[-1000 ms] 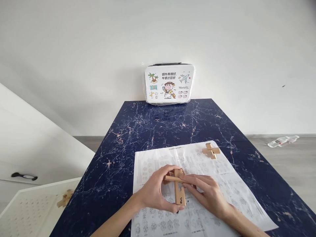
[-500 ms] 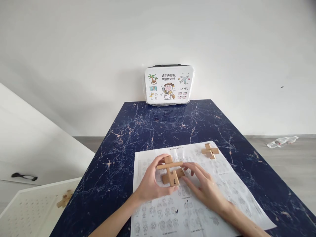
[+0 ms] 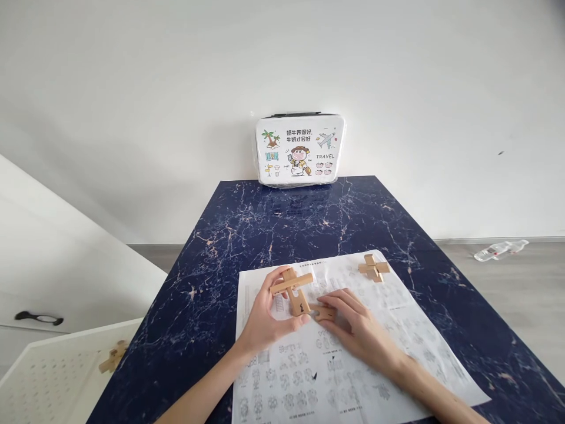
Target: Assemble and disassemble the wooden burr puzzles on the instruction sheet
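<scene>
My left hand (image 3: 268,321) is closed around two crossed wooden puzzle pieces (image 3: 291,285), thumb below and fingers above. The upright piece bears a black mark like a 3, and a thin bar lies across it. Between the thumb and fingers of my right hand (image 3: 364,330) is a notched wooden puzzle piece (image 3: 324,312), its notch facing left, close to the lower end of the marked piece. Both hands are over a printed instruction sheet (image 3: 265,380). An assembled wooden cross puzzle (image 3: 374,268) rests on the sheet's far right corner.
The sheet lies on a dark blue marbled table (image 3: 282,229). A white case (image 3: 300,150) with cartoon prints stands at the back against the wall. Lower left, a white perforated basket (image 3: 48,377) holds another wooden puzzle (image 3: 113,357). A clear plastic bottle (image 3: 501,250) lies on the floor at right.
The notched piece has come away from the crossed pieces in my right hand and lies to their right. My left hand has shifted slightly left and up, tilting the crossed pieces.
</scene>
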`<state>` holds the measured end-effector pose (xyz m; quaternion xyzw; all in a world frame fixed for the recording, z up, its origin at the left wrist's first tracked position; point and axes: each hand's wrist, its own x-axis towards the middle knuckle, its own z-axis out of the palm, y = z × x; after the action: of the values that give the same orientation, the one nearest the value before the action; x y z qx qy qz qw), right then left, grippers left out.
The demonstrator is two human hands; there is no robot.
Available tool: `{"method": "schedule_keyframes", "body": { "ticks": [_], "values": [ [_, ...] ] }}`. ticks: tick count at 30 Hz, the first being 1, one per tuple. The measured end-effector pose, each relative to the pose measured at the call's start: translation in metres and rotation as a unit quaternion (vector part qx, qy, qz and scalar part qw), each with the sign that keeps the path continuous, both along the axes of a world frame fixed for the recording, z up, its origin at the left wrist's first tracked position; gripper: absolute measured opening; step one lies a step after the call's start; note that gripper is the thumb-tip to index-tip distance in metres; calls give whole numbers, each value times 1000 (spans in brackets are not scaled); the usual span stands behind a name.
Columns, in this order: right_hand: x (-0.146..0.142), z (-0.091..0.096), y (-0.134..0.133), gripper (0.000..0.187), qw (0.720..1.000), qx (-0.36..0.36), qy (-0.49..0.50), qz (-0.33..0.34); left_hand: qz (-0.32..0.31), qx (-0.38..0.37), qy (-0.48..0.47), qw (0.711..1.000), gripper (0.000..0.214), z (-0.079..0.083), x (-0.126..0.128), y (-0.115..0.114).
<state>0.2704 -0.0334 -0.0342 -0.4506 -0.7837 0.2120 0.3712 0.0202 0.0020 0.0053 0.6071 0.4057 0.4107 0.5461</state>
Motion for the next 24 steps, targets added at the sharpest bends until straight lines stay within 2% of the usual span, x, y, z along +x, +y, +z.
{"method": "schedule_keyframes", "body": {
  "ticks": [4,7,12,15,19,24],
  "values": [
    [-1,3,-1,13,1000,-20,17,12,-8,-11,-3,1000,84,0,-1,0],
    [0,6,-1,14,997,-53,50,-12,-11,-20,6,1000,86,-1,-2,0],
    [7,17,0,29,977,-146,146,-54,-56,-11,36,998,91,-1,-1,0],
    [10,21,1,39,940,-214,260,-54,-81,-13,40,996,93,1,-1,-1],
    [8,22,0,43,857,-317,405,-37,-98,-32,22,994,94,1,-2,0],
    [5,29,0,45,818,-370,440,14,-113,-55,-33,992,96,-4,-4,3]
  ]
}}
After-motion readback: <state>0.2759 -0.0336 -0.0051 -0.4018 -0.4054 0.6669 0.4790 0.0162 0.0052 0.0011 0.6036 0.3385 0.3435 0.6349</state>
